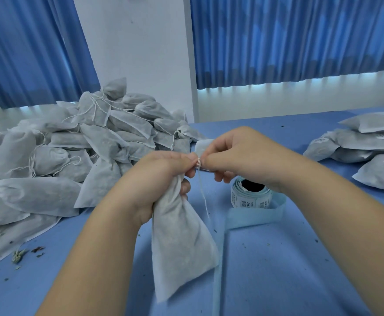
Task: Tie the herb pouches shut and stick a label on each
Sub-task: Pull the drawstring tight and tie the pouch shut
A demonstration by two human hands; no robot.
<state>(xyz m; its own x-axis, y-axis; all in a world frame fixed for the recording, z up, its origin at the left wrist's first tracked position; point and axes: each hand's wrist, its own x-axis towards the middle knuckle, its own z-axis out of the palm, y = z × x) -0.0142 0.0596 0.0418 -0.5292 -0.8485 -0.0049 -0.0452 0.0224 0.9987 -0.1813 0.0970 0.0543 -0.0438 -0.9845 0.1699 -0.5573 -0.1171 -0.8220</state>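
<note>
Both grips closed: left hand clutches pouch, right hand pinches string (dangling).

Blue curtains flank a white wall; daylight, apparently, glows beneath them; blue tabletop below.

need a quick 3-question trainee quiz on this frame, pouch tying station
1. True or false: the label roll lies on the table to the right of the held pouch.
2. Which hand grips the held pouch's neck? A: left hand. B: right hand. C: neither.
3. Fill in: the right hand pinches the ___ at the pouch's neck.
Key: 1 true; 2 A; 3 string.
</note>
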